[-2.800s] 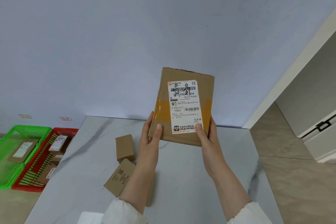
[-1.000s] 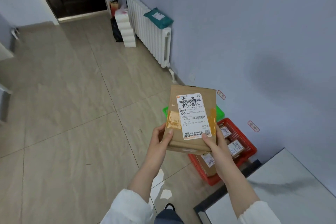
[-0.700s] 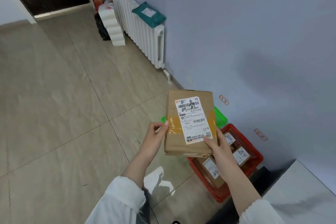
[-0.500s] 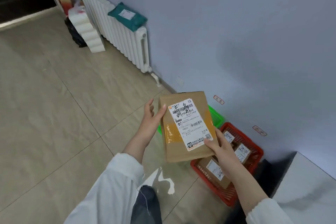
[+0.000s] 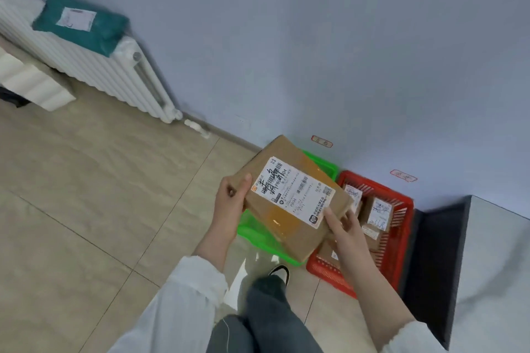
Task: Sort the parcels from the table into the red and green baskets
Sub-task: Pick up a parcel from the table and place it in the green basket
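Head view: parcel [image 5: 291, 195] pinched at opposite edges by left hand [image 5: 229, 203] and right hand [image 5: 344, 226], green basket [image 5: 255, 233] largely hidden underneath.

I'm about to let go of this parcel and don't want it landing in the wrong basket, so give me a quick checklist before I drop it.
1. Both hands hold the parcel: ok. The left hand grips its left end and the right hand grips its near right edge.
2. Parcel over the green basket: ok, mostly. Its right end overlaps the red basket in this view.
3. Room inside the green basket: cannot tell, because the parcel hides it.
4. Right basket for this label: cannot tell. The wall tags are too blurred to read.
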Action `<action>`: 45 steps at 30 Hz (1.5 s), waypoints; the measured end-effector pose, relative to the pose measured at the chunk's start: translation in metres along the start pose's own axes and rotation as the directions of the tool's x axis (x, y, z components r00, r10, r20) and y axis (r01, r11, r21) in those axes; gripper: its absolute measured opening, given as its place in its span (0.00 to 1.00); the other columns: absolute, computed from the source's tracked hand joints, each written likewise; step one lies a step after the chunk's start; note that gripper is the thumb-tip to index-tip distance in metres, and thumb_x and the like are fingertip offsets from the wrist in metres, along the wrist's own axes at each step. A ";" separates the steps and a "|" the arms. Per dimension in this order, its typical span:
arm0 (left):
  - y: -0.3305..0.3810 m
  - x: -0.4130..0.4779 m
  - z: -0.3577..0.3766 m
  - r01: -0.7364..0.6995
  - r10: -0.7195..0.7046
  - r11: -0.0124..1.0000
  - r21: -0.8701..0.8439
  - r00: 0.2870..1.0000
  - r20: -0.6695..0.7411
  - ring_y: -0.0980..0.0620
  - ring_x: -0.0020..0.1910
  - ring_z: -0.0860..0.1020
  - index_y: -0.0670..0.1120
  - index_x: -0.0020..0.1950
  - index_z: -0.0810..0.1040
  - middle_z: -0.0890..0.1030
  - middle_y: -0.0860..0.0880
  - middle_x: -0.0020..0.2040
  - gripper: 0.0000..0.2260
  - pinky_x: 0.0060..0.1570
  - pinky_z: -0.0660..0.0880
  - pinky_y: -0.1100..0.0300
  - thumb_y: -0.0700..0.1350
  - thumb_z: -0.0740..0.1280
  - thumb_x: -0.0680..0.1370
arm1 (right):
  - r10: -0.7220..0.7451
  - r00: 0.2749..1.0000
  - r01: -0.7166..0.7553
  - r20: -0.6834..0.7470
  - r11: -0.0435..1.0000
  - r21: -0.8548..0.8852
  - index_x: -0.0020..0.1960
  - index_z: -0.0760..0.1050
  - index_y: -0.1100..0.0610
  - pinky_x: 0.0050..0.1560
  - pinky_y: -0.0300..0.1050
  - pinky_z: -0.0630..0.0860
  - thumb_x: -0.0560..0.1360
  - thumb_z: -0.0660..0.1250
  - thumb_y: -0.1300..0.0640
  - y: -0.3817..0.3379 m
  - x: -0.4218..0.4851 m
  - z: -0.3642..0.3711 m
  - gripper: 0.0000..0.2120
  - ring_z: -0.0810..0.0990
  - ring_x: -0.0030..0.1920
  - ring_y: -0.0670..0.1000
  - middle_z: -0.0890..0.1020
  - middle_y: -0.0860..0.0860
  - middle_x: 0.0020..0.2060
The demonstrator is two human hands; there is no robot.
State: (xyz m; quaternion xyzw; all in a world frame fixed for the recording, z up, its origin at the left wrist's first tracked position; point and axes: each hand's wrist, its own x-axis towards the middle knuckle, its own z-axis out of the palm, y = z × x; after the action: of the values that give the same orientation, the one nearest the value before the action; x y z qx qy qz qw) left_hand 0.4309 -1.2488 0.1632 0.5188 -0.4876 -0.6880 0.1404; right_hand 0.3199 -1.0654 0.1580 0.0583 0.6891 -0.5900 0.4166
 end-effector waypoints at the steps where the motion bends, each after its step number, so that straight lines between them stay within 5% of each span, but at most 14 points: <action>1: -0.010 0.013 0.006 0.020 -0.020 0.999 0.028 1.000 0.000 0.50 0.45 0.73 0.47 0.45 0.69 0.74 0.45 0.45 0.19 0.51 0.73 0.49 0.60 0.69 0.69 | 0.031 0.999 -0.030 -0.012 0.999 0.034 0.73 0.61 0.50 0.65 0.58 0.71 0.63 0.72 0.43 0.007 0.014 0.002 0.42 0.75 0.63 0.53 0.74 0.51 0.65; 6: -0.067 0.072 0.017 0.081 -0.106 0.940 0.332 0.993 0.058 0.50 0.49 0.78 0.49 0.49 0.73 0.80 0.44 0.53 0.09 0.51 0.72 0.55 0.50 0.70 0.74 | 0.128 0.982 -0.132 -0.142 0.991 -0.019 0.70 0.65 0.51 0.64 0.58 0.71 0.76 0.64 0.50 0.050 0.088 -0.005 0.23 0.75 0.61 0.53 0.76 0.51 0.63; 11: -0.135 0.154 0.017 0.103 -0.269 0.796 0.596 0.943 0.197 0.53 0.54 0.77 0.49 0.67 0.66 0.77 0.48 0.60 0.18 0.52 0.70 0.61 0.50 0.63 0.78 | 0.133 0.973 -0.172 -0.189 0.962 -0.210 0.72 0.64 0.54 0.62 0.53 0.72 0.78 0.61 0.50 0.115 0.179 -0.001 0.24 0.74 0.61 0.54 0.75 0.52 0.63; 17: -0.262 0.270 0.029 0.127 -0.335 0.634 0.763 0.934 0.123 0.46 0.59 0.76 0.40 0.65 0.66 0.76 0.44 0.62 0.21 0.52 0.70 0.61 0.52 0.62 0.78 | 0.191 0.944 -0.266 -0.268 0.922 -0.280 0.74 0.59 0.57 0.68 0.54 0.66 0.79 0.60 0.52 0.252 0.303 0.014 0.26 0.70 0.67 0.57 0.70 0.56 0.69; 22: -0.355 0.340 0.025 0.094 -0.368 0.521 0.848 0.922 0.124 0.43 0.60 0.76 0.44 0.71 0.60 0.75 0.43 0.65 0.21 0.56 0.71 0.55 0.50 0.58 0.80 | 0.245 0.920 -0.330 -0.306 0.906 -0.264 0.74 0.59 0.56 0.65 0.50 0.66 0.80 0.58 0.53 0.343 0.366 0.023 0.24 0.69 0.67 0.57 0.70 0.55 0.69; 30: -0.418 0.385 0.023 0.138 -0.416 0.513 0.847 0.904 0.105 0.48 0.49 0.74 0.41 0.70 0.55 0.75 0.41 0.64 0.18 0.43 0.69 0.61 0.45 0.54 0.82 | 0.220 0.932 -0.295 -0.287 0.922 -0.252 0.74 0.56 0.57 0.62 0.45 0.65 0.80 0.56 0.55 0.411 0.414 0.037 0.24 0.68 0.68 0.56 0.68 0.56 0.69; 34: -0.427 0.397 0.019 0.136 -0.420 0.549 0.825 0.898 0.131 0.52 0.46 0.71 0.40 0.71 0.55 0.74 0.41 0.63 0.19 0.26 0.66 0.75 0.43 0.54 0.82 | 0.151 0.947 -0.227 -0.283 0.938 -0.261 0.75 0.52 0.57 0.65 0.46 0.64 0.80 0.54 0.54 0.424 0.423 0.042 0.25 0.66 0.69 0.55 0.66 0.55 0.71; 37: -0.425 0.390 0.016 0.052 -0.361 0.592 0.804 0.909 0.207 0.52 0.52 0.72 0.44 0.75 0.49 0.70 0.44 0.68 0.24 0.40 0.69 0.78 0.42 0.56 0.81 | 0.101 0.954 -0.200 -0.283 0.918 -0.344 0.77 0.42 0.55 0.73 0.44 0.51 0.80 0.54 0.53 0.428 0.419 0.042 0.31 0.53 0.75 0.52 0.52 0.54 0.77; 38: -0.423 0.386 0.015 -0.027 -0.285 0.578 0.816 0.930 0.233 0.51 0.59 0.72 0.46 0.76 0.47 0.66 0.45 0.71 0.27 0.52 0.70 0.72 0.42 0.56 0.81 | 0.040 0.956 -0.171 -0.289 0.878 -0.446 0.76 0.38 0.55 0.74 0.43 0.45 0.80 0.54 0.52 0.426 0.415 0.042 0.32 0.45 0.76 0.50 0.45 0.53 0.77; 40: -0.421 0.380 0.019 -0.274 -0.104 0.371 0.887 0.937 0.333 0.49 0.74 0.58 0.48 0.77 0.46 0.54 0.46 0.77 0.28 0.71 0.60 0.58 0.45 0.57 0.81 | -0.130 0.958 -0.087 -0.254 0.716 -0.693 0.75 0.35 0.55 0.76 0.46 0.39 0.80 0.52 0.50 0.421 0.408 0.045 0.33 0.36 0.76 0.49 0.37 0.51 0.76; 42: -0.427 0.381 0.025 -0.510 0.065 0.104 0.854 0.860 0.506 0.49 0.77 0.45 0.47 0.77 0.45 0.45 0.46 0.78 0.28 0.75 0.50 0.52 0.47 0.55 0.81 | -0.270 0.951 -0.001 -0.150 0.481 -0.877 0.75 0.35 0.55 0.76 0.47 0.39 0.81 0.47 0.47 0.420 0.407 0.051 0.30 0.35 0.75 0.49 0.36 0.52 0.75; 45: -0.450 0.398 0.030 -0.717 0.139 -0.156 0.679 0.665 0.734 0.48 0.77 0.46 0.43 0.77 0.42 0.42 0.45 0.78 0.30 0.74 0.46 0.51 0.51 0.50 0.79 | -0.371 0.927 0.146 0.064 0.196 -0.970 0.75 0.43 0.60 0.74 0.47 0.40 0.81 0.40 0.46 0.432 0.419 0.058 0.28 0.41 0.76 0.51 0.41 0.55 0.76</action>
State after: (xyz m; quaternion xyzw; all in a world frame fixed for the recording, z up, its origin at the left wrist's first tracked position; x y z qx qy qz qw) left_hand 0.3781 -1.2929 -0.4339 0.0956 -0.9749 -0.1548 -0.1284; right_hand 0.3257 -1.1597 -0.4399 -0.2716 0.9379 -0.0964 0.1930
